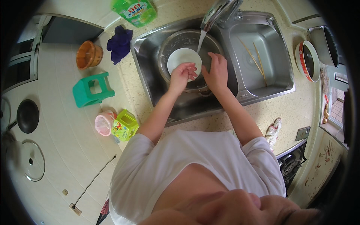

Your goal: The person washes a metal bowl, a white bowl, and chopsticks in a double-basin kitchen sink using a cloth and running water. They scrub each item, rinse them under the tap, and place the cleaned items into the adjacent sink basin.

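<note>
A round white bowl [180, 57] sits inside a metal basin [166, 46] in the left compartment of a stainless steel sink [184, 111]. Over the bowl's near edge is my left hand [184, 75], fingers loosely curled and nothing visible in the palm. My right hand [218, 70] is at the basin's right side, thumb apart from the fingers, holding nothing that I can see. From the chrome faucet [209, 21], a stream of water [200, 42] falls between the bowl and my right hand. Part of the bowl is hidden by my left hand.
Two chopsticks [258, 62] lie in the right sink compartment. A green detergent bottle [136, 12] and purple cloth [119, 43] are left of the faucet. On the right counter are a red-banded white dish [301, 60], a folded cloth [273, 132] and a phone [303, 133].
</note>
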